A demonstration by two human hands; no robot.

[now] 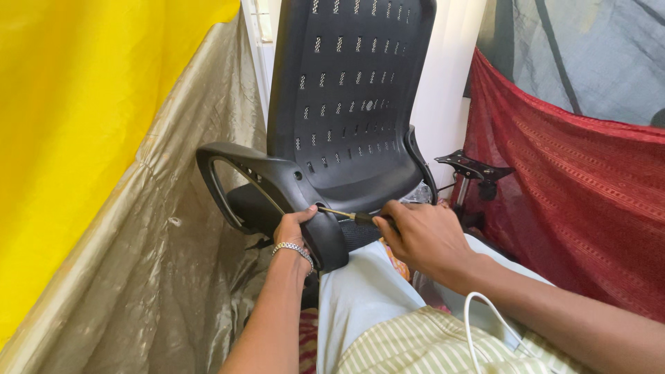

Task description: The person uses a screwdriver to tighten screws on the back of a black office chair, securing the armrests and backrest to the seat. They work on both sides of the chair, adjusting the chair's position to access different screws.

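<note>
the left hand [294, 228] grips the black armrest [267, 190] at seven o'clock of the chair back [346, 97]; the right hand [422, 239] holds a screwdriver [346, 215], its tip at the armrest hole.

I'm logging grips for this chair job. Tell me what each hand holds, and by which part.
The right hand holds a screwdriver by its handle. The left hand grips the black armrest at its lower end, beside the screw hole.
</note>
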